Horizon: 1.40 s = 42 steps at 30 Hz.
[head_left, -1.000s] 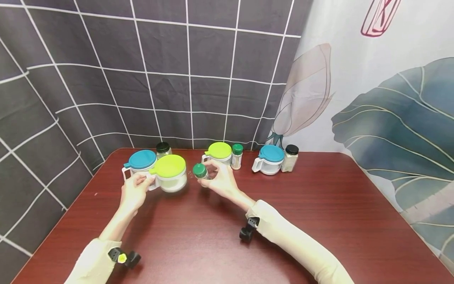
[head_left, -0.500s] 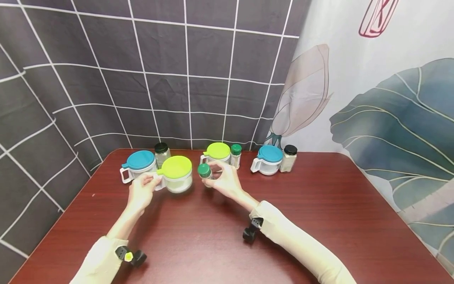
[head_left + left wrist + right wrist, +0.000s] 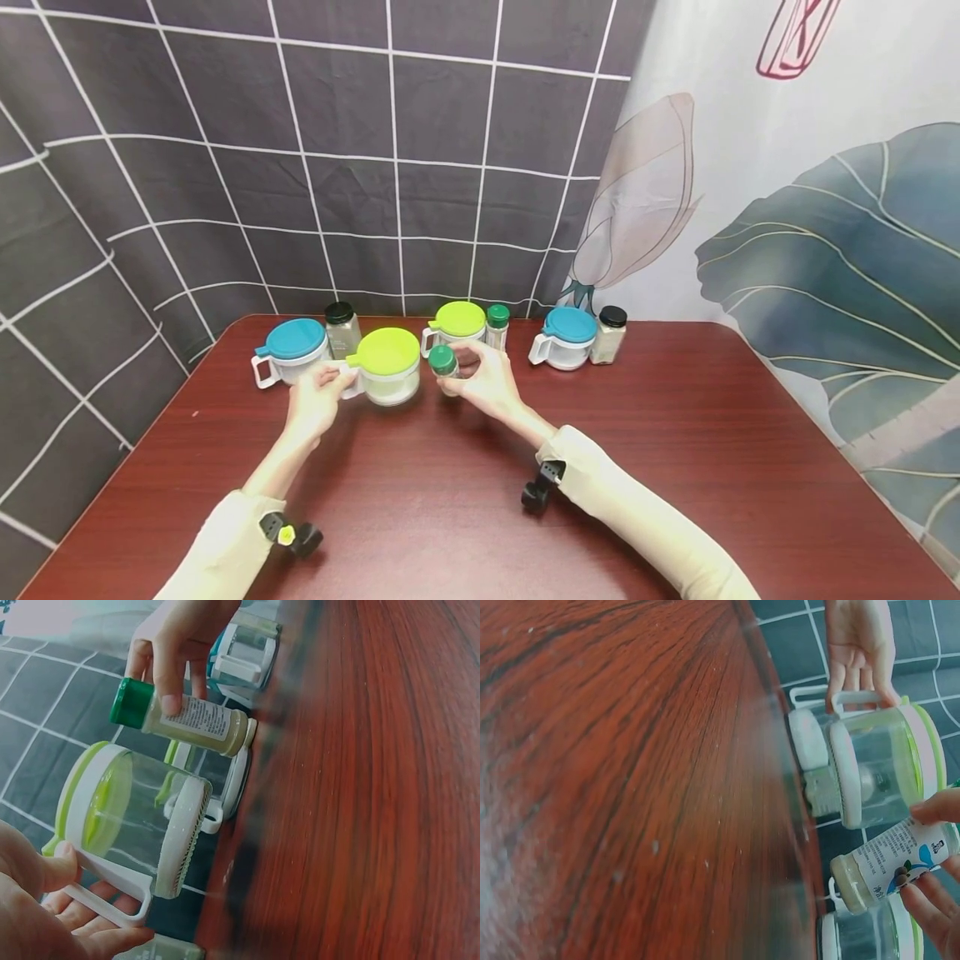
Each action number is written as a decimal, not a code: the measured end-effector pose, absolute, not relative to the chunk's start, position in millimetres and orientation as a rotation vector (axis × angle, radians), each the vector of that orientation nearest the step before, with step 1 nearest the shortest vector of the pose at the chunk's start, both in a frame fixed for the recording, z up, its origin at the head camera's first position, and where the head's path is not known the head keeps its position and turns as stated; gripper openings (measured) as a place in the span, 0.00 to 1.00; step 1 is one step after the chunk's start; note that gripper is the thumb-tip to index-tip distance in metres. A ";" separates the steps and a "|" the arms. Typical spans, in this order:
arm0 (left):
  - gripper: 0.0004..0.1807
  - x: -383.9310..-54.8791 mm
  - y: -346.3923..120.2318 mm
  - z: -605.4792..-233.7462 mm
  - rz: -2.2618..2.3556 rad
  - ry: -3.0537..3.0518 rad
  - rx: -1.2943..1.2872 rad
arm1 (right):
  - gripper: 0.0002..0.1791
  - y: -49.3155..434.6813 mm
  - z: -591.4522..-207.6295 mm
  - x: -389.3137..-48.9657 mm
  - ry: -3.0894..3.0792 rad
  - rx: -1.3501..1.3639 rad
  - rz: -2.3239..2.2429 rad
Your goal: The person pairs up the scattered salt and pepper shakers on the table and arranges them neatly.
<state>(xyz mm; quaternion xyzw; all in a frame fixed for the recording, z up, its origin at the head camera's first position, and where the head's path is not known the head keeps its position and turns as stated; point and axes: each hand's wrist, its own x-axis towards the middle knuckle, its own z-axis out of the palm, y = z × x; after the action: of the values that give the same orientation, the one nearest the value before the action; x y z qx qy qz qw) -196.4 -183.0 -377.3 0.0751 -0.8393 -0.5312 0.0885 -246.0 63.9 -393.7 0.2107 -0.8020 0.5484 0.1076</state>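
My left hand [image 3: 313, 402] grips the white handle of a clear seasoning jar [image 3: 393, 387] with a lime-green lid. Thumb and fingers wrap that handle [image 3: 112, 881] in the left wrist view. To its right, my right hand [image 3: 491, 385] pinches a small spice bottle [image 3: 443, 361] with a green cap between thumb and fingers. The bottle's printed label [image 3: 900, 859] and pale contents show in the right wrist view. Jar and bottle are held side by side, close over the front of the row, with a narrow gap between them in the head view.
Along the back of the red-brown table [image 3: 480, 492] stand a blue-lidded jar [image 3: 296, 342], a black-capped bottle [image 3: 342, 329], another lime-lidded jar [image 3: 459, 321] and a green-capped bottle [image 3: 497, 325]. Further right are a second blue-lidded jar [image 3: 568, 337] and black-capped bottle [image 3: 608, 337]. A gridded curtain [image 3: 337, 167] hangs behind.
Both hands have shifted to the right, carrying the lime-lidded jar and the green-capped spice bottle. The blue-lidded jar and black-capped bottle at left are now less covered.
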 end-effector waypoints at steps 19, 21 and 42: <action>0.15 -209.2 -162.9 -381.8 -1.668 -2.461 0.171 | 0.23 79.3 -393.6 -253.0 -2.360 0.536 1.564; 0.15 -210.1 -160.3 -382.5 -1.684 -2.446 0.175 | 0.24 80.7 -393.6 -253.2 -2.358 0.530 1.565; 0.16 -221.7 -140.6 -391.1 -1.710 -2.461 0.207 | 0.27 98.2 -394.8 -254.6 -2.334 0.505 1.620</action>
<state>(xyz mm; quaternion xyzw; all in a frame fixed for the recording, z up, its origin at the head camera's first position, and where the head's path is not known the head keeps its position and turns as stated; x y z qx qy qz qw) -221.7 -140.6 -391.1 0.0687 -0.8174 -0.5679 0.0685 -254.6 98.2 -394.8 0.1737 -0.8021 0.5569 0.1277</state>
